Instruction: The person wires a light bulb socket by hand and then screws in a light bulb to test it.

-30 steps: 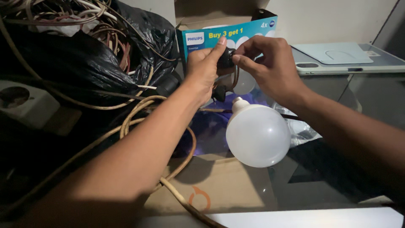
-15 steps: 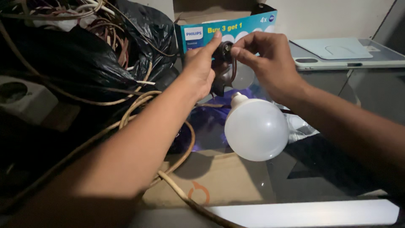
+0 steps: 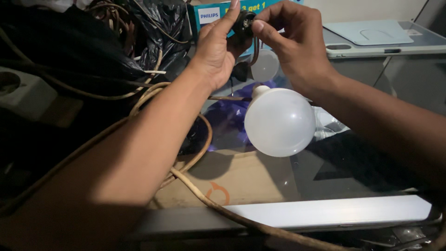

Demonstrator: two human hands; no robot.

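Here, both hands raised together above the far part of the glass-topped counter (image 3: 362, 172), meeting near the top edge of the view. Left hand (image 3: 216, 49) fingers up, thumb and index closed on the side of a small black lamp socket (image 3: 245, 21); right hand (image 3: 290, 39) curled, thumb and forefinger pinching the same socket from the other side. The socket is held in the air between the two hands, clear of the counter, just in front of a teal bulb carton (image 3: 211, 16) standing at the counter's far edge. A thin dark wire (image 3: 255, 49) hangs from the socket down between the palms. Below the hands a large white globe bulb (image 3: 280, 122) lies on its side on the glass, neck pointing toward the far edge, untouched by either hand. A smaller white bulb (image 3: 265, 65) sits beyond it, partly hidden behind the right hand. Blue plastic wrap (image 3: 227, 121) lies under the glass near the big bulb. Tan cable (image 3: 195, 186) loops over the counter's left edge and runs along the near edge. Black plastic bag (image 3: 69, 42) with tangled wires heaped to the left. A grey flat lidded case (image 3: 371, 39) at the far right corner
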